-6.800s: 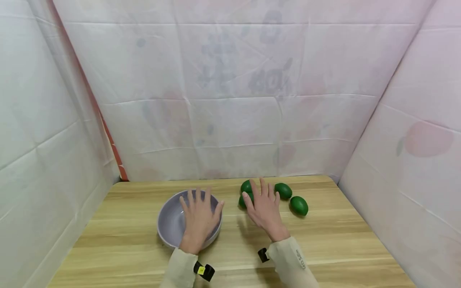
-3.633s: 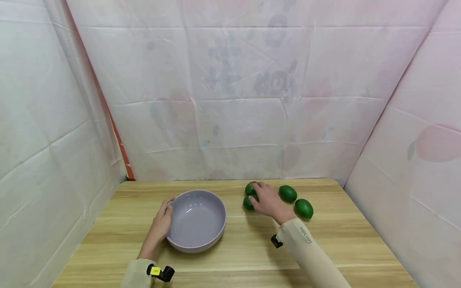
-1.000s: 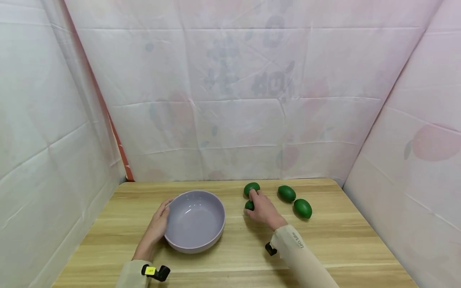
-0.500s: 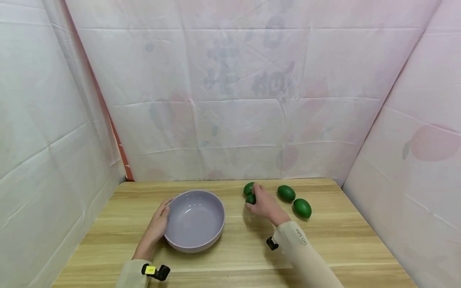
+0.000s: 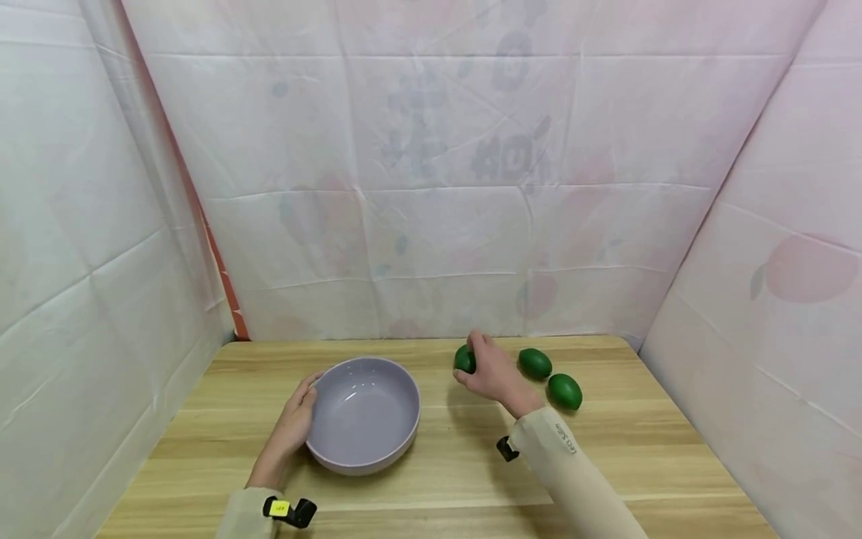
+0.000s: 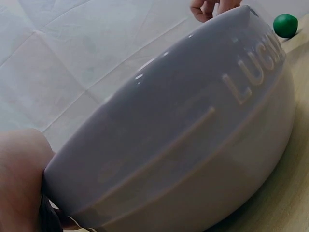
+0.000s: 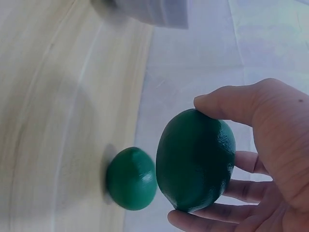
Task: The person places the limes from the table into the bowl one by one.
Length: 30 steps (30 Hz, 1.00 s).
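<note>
In the head view my left hand (image 5: 295, 421) grips the left side of a purple-grey bowl (image 5: 364, 419), thumb at its rim. The left wrist view shows the bowl's outer wall (image 6: 183, 130) with raised letters. My right hand (image 5: 497, 372) pinches a glossy green lime (image 7: 195, 159) between thumb and fingertips, held above the table. Behind it in the right wrist view, a second lime (image 7: 131, 179) rests on the tabletop; the hand and held lime mostly hide it in the head view.
Two more limes (image 5: 535, 364) (image 5: 565, 391) lie on the wooden table (image 5: 431, 494), right of my right hand. White printed sheets (image 5: 431, 224) hang as walls behind and on both sides. Each wrist wears a small black camera (image 5: 506, 449).
Over the last second my right hand has taken the nearer lime between its fingers and raised it. Earlier, my left hand moved from above the bowl to its left rim, and has stayed there.
</note>
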{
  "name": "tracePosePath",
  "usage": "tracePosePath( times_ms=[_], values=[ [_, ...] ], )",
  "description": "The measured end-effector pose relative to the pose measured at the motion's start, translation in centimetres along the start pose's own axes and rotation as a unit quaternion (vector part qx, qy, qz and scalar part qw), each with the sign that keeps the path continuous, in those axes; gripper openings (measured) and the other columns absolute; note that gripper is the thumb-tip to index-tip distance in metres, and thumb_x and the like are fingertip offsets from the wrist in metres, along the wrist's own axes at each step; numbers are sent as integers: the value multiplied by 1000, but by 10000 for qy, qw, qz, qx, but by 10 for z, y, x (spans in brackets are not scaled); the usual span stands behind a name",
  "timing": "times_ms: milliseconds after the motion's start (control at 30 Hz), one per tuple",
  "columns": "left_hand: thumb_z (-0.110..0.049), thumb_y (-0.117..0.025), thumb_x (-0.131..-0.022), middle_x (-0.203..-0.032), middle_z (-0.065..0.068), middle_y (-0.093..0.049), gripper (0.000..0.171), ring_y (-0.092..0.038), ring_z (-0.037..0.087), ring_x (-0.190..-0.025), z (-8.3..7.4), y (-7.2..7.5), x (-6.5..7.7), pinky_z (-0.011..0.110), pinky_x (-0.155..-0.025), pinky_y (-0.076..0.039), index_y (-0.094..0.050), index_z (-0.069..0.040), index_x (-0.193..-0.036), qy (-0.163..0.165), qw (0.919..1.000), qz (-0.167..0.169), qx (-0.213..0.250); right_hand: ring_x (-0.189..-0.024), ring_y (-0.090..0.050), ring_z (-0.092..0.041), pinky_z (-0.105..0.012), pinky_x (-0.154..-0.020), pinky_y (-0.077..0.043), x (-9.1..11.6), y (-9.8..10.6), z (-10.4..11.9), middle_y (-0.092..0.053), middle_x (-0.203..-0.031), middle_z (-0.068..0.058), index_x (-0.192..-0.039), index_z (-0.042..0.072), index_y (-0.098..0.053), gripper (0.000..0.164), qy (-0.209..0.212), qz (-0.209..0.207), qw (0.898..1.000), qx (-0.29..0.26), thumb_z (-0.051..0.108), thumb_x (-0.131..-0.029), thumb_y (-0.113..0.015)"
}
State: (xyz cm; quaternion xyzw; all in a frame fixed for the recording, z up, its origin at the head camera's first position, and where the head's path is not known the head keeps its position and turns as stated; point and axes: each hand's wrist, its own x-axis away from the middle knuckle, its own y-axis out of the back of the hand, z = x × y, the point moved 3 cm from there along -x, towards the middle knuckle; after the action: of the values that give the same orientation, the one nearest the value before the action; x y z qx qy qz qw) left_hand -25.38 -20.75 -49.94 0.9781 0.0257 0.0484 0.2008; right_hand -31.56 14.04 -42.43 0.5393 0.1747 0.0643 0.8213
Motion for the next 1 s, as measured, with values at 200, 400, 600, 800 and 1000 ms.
tracePosePath(
  times_ms=[200,400,600,800,1000],
  values=[
    [-35,-18,-100,-150,5,-23,40,-17,31,-140,2,0,1,53,-112,-18,-25,-34,-139,-57,10000,-11,63,-61,-45,-16,-25,-49,-35,1,9,16,-46,-85,-1,-103,14,-44,43,204,74,9997,62,43,-78,-64],
    [-37,-17,-99,-151,6,-22,41,-16,32,-140,1,0,2,54,-111,-18,-24,-34,-140,-40,10000,6,52,-62,-44,-15,-24,-50,-36,3,18,35,-46,-87,0,-103,15,-43,43,419,-20,9991,44,43,-78,-64],
    [-37,-18,-99,-151,5,-22,41,-17,32,-140,1,0,1,53,-111,-19,-23,-34,-140,16,10000,16,18,-66,-45,-13,-23,-53,-38,4,22,55,-49,-92,0,-109,15,-44,45,726,-121,9972,107,42,-78,-64],
    [-36,-18,-100,-151,4,-21,41,-17,32,-140,-1,0,2,54,-111,-19,-23,-36,-140,51,10000,52,51,-75,-48,-13,-25,-60,-41,6,22,76,-50,-99,-1,-114,17,-44,48,1034,-74,9943,244,43,-79,-63],
    [-36,-19,-99,-151,4,-21,40,-15,32,-141,-1,0,3,54,-111,-18,-23,-36,-140,81,9999,85,85,-84,-54,-14,-27,-68,-47,11,17,95,-51,-108,-2,-121,20,-47,50,1536,-97,9864,582,45,-81,-60]
  ],
)
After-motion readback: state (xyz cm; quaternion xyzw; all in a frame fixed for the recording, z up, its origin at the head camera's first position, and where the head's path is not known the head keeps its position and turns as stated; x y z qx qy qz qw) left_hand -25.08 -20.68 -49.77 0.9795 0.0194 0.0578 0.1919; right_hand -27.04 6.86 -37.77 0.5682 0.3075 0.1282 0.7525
